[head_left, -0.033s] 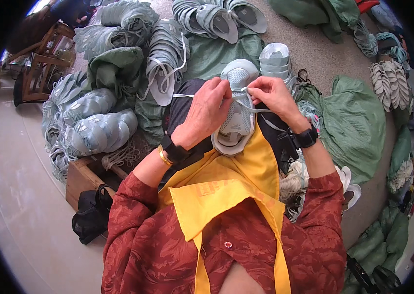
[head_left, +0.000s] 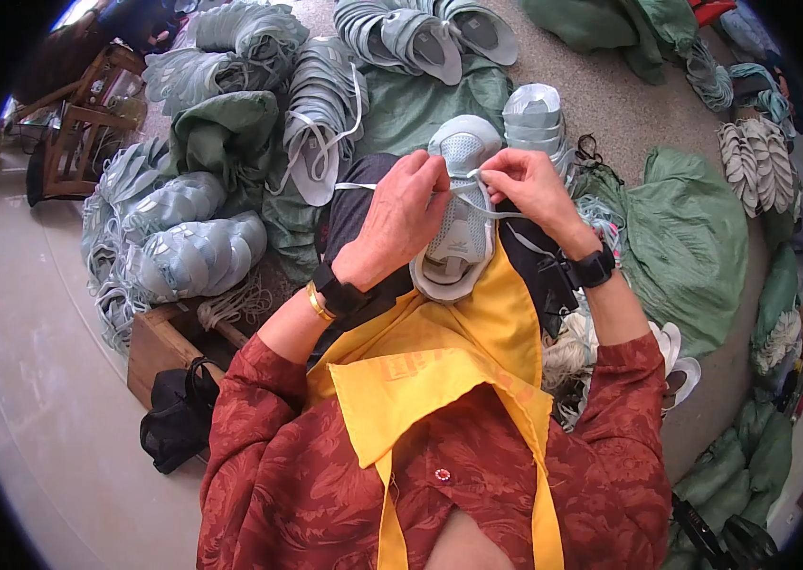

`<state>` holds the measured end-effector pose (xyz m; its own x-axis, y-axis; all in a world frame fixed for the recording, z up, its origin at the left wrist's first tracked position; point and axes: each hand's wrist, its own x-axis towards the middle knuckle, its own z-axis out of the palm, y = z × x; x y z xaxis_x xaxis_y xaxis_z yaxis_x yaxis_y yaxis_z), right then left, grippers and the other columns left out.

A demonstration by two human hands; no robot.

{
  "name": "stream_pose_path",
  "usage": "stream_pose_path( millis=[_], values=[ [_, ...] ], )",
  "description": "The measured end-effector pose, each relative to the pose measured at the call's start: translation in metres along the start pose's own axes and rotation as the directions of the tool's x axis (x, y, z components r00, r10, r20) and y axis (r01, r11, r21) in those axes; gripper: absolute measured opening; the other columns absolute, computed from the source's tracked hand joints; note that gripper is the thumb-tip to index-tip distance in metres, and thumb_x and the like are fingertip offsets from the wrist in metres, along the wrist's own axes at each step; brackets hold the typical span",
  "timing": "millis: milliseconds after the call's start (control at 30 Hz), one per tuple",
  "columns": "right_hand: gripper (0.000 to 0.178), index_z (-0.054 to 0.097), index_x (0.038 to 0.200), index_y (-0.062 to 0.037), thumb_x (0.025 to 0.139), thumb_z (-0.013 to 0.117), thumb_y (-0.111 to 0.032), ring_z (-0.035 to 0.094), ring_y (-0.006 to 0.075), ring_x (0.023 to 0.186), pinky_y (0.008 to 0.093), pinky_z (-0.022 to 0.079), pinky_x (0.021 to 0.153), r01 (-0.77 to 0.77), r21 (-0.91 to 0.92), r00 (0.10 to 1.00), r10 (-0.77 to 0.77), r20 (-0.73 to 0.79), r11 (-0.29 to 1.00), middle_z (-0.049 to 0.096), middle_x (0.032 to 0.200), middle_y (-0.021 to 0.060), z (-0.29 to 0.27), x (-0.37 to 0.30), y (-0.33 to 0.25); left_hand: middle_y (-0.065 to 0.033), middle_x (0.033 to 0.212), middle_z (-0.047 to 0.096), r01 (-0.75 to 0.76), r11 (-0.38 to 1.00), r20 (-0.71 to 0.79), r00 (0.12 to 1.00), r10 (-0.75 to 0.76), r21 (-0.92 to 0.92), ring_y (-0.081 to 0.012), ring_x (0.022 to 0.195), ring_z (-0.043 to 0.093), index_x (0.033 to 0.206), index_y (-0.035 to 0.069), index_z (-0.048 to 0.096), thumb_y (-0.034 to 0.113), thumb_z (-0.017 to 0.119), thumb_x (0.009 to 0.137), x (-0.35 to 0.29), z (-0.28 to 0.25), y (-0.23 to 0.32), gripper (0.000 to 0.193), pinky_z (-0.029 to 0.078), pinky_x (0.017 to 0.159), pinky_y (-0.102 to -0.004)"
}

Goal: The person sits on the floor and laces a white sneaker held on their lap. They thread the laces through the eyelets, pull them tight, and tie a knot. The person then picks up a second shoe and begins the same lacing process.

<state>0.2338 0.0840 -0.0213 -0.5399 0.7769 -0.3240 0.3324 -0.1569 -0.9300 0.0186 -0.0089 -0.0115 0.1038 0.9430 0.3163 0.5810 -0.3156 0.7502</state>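
Note:
A pale grey-green shoe upper lies lengthwise over my lap, on the yellow apron. A flat pale lace crosses its front and trails off to the right. Over the upper's left side is my left hand, its fingers closed at the lace, one end of which sticks out to the left. My right hand pinches the lace between thumb and forefinger at the eyelet row on the right side. My left fingertips are partly hidden behind the hand.
Stacked shoe uppers stand left and ahead, some on green sacking. A short stack is just beyond the right hand. To the right lies a green sack. A wooden box and black bag sit by my left elbow.

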Motion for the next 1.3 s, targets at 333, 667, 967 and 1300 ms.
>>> stream_pose_path(
  millis=[333, 667, 967, 1300],
  values=[
    [0.013, 0.066, 0.098, -0.0063, 0.100, 0.065, -0.019, 0.052, 0.0050, 0.072, 0.0200, 0.046, 0.069, -0.255, 0.308, 0.932, 0.149, 0.330, 0.917, 0.059, 0.085, -0.0051, -0.019, 0.016, 0.002, -0.0145, 0.088, 0.055, -0.026, 1.000, 0.004, 1.000, 0.026, 0.015, -0.0352, 0.085, 0.058, 0.091, 0.001, 0.054, -0.002, 0.068, 0.083, 0.001, 0.001, 0.002, 0.015, 0.049, 0.073, -0.0422],
    [0.016, 0.066, 0.100, -0.0045, 0.098, 0.065, -0.020, 0.053, 0.0044, 0.072, 0.0205, 0.045, 0.068, -0.091, 0.121, 0.962, 0.056, 0.266, 0.988, 0.060, 0.084, -0.0054, -0.011, 0.017, 0.001, -0.0143, 0.088, 0.052, -0.209, 0.956, 0.070, 0.978, 0.199, 0.204, -0.0354, 0.085, 0.056, 0.093, 0.001, 0.054, -0.001, 0.066, 0.085, -0.003, -0.016, 0.010, 0.014, 0.049, 0.072, -0.0422],
    [0.014, 0.067, 0.102, -0.0024, 0.097, 0.068, -0.015, 0.059, 0.0055, 0.075, 0.0223, 0.049, 0.067, -0.006, 0.112, 0.997, -0.004, 0.083, 0.994, 0.065, 0.088, -0.0029, 0.002, 0.006, 0.006, -0.0125, 0.088, 0.052, -0.237, 0.928, 0.112, 0.970, 0.214, 0.286, -0.0332, 0.083, 0.056, 0.095, 0.001, 0.056, -0.001, 0.066, 0.083, -0.021, -0.030, 0.014, 0.016, 0.049, 0.071, -0.0415],
    [0.017, 0.066, 0.093, -0.0007, 0.087, 0.079, -0.011, 0.062, 0.0101, 0.067, 0.0267, 0.050, 0.063, 0.158, -0.313, 0.977, -0.194, -0.088, 0.936, 0.067, 0.076, 0.0044, 0.021, -0.052, -0.023, -0.0143, 0.085, 0.054, -0.022, 0.994, 0.011, 1.000, 0.021, 0.105, -0.0352, 0.081, 0.059, 0.093, 0.000, 0.053, -0.003, 0.066, 0.083, -0.026, -0.018, 0.008, 0.017, 0.049, 0.068, -0.0417]
  ],
)
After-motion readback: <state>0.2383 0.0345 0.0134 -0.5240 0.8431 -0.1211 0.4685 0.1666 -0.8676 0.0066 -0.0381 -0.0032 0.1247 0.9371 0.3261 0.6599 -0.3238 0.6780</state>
